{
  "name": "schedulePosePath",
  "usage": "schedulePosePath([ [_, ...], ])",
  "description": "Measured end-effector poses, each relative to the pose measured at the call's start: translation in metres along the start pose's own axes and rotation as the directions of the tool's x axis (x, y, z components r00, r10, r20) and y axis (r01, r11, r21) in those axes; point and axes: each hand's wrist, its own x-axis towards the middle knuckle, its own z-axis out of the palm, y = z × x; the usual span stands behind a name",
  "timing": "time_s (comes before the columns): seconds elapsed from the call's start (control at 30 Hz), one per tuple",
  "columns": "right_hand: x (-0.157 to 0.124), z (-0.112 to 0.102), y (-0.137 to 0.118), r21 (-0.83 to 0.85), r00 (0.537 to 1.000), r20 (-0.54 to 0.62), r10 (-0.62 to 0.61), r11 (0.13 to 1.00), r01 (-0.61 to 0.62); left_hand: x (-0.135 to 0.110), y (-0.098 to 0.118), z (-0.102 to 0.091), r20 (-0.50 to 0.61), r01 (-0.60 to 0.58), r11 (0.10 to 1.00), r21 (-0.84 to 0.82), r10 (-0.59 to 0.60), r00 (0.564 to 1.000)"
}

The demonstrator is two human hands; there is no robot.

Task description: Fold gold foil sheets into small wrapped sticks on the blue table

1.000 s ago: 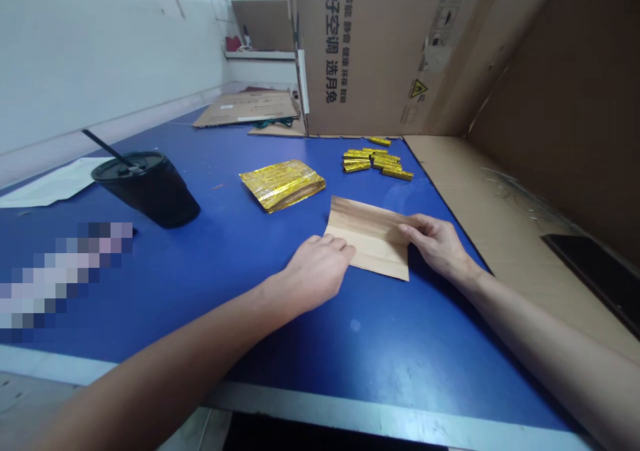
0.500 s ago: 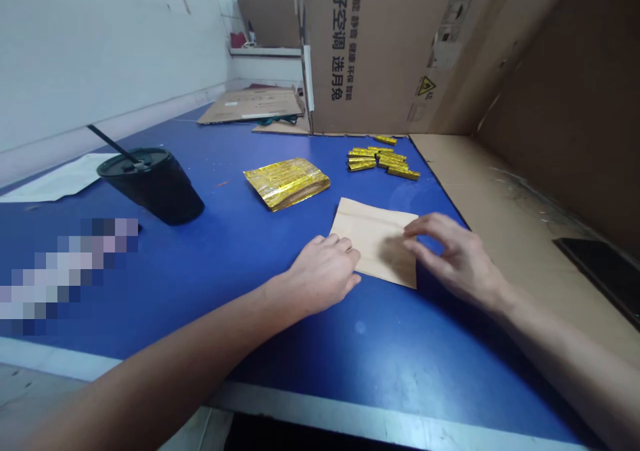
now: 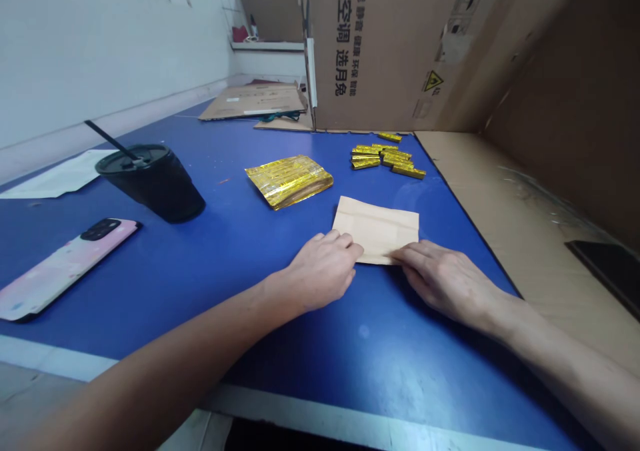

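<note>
A pale tan sheet of paper (image 3: 377,228) lies on the blue table, with a crease across its far part and a narrow fold along its near edge. My left hand (image 3: 327,268) is closed at the sheet's near left corner, its fingertips pinching the folded edge. At the near right corner my right hand (image 3: 437,274) pinches the same edge, thumb beneath the fingers and partly hidden. Beyond the sheet, to the left, rests a stack of gold foil paper (image 3: 290,181). Several narrow folded gold strips (image 3: 383,156) lie in a small pile farther back on the right.
A black cup with a straw (image 3: 160,184) and a phone in a pink case (image 3: 70,264) stand and lie to the left. A large cardboard box (image 3: 385,51) walls off the back. Flat cardboard (image 3: 480,191) borders the right side of the table (image 3: 360,364).
My right hand has come down and left onto the near edge, which is now folded over, so the sheet looks shorter. My left hand stays at its corner.
</note>
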Motion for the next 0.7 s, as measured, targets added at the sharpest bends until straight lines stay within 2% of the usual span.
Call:
schedulePosePath([
  [0.2,0.001,0.005,0.006,0.147,0.985,-0.042,0.167,0.976,-0.159,0.006,-0.016,0.003,-0.059,0.039,0.98,-0.195,-0.051,0.997],
  [0.3,0.004,0.004,0.006,0.229,0.969,-0.061,0.24,0.948,-0.22,0.01,-0.022,0.0,-0.032,0.112,0.934,-0.339,-0.131,0.991],
  [0.4,0.006,0.004,0.007,0.262,0.967,-0.046,0.25,0.937,-0.23,0.012,-0.027,-0.001,0.01,0.18,0.858,-0.481,-0.199,0.98],
  [0.53,0.006,0.007,0.008,0.24,0.958,-0.012,0.287,0.931,-0.276,0.014,-0.033,-0.001,0.063,0.216,0.784,-0.581,-0.222,0.973],
  [0.7,0.003,0.008,0.002,0.089,0.929,-0.032,0.369,0.927,-0.365,0.014,-0.037,-0.003,0.085,0.207,0.804,-0.557,-0.193,0.978],
])
